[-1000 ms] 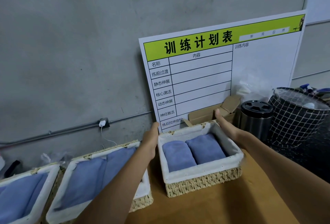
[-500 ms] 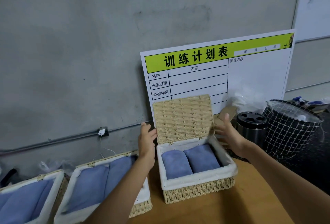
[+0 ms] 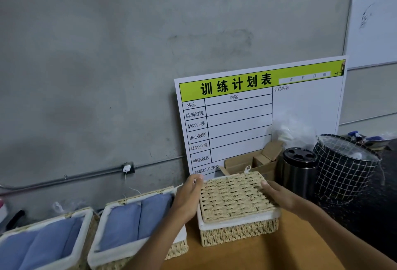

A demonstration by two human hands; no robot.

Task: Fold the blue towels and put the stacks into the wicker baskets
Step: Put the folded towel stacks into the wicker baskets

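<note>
While your left hand (image 3: 189,198) and right hand (image 3: 279,196), fingers extended, press flat against the woven lid (image 3: 234,196), it lies closed on the rightmost wicker basket (image 3: 238,232), gripping nothing.

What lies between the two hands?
In the head view, the woven lid lies between the left hand and the right hand. It rests flat on the right basket, and each hand touches one side edge.
</note>
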